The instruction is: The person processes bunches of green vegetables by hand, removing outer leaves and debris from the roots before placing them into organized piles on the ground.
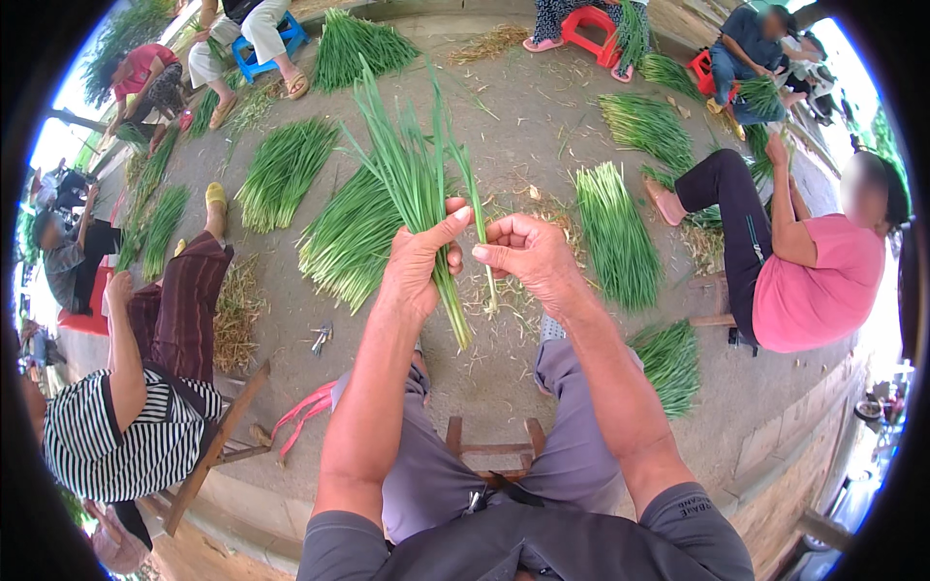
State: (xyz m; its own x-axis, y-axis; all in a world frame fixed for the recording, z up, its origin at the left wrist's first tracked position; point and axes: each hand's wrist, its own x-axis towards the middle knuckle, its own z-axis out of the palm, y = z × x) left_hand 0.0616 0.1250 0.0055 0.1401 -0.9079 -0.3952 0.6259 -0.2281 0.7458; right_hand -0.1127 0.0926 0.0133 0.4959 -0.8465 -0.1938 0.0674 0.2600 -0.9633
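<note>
My left hand (pixel 429 258) is closed around a bunch of green garlic chives (pixel 414 174), leaves pointing away from me and pale stem ends towards me. Just to its right, a single chive stalk (pixel 492 290) hangs with its pale end down, and my right hand (pixel 530 258) pinches at it with thumb and fingers. Beyond my left hand a large pile of chives (pixel 349 240) lies on the concrete ground. Another chive pile (pixel 617 232), stems pointing away, lies to the right of my right hand.
More chive heaps (pixel 287 174) lie around, one (pixel 665 370) by my right leg. Dry trimmings (pixel 236 319) litter the ground (pixel 508 145). Keys (pixel 322 338) and a red plastic strip (pixel 304 414) lie at left. Several people sit around, one in pink (pixel 814 283) at right, one in stripes (pixel 131 428) at left.
</note>
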